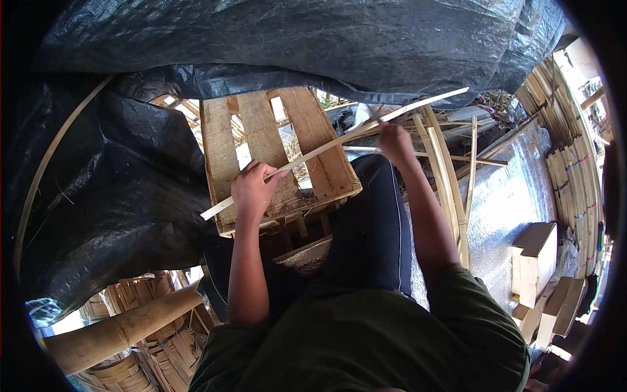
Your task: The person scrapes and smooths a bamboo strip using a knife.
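A long pale bamboo strip point(320, 151) slants across a slatted wooden stand point(258, 127), from its near left corner up to the far right. My left hand point(253, 188) is closed on the strip near its lower left end, above the stand's near edge. My right hand point(396, 144), closed on a knife point(374, 114), is beside the strip's far right half, beyond my raised knee. The knife's blade points up and left across the strip; it is blurred, and its handle is hidden in my fingers. Whether the blade touches the strip, I cannot tell.
Black plastic sheeting point(294, 39) hangs across the far side and down the left. Several loose bamboo strips point(445, 176) lean at the right, by a silvery sheet point(513, 189). Cardboard boxes point(532, 261) stand at far right. A thick bamboo pole point(124, 333) lies lower left.
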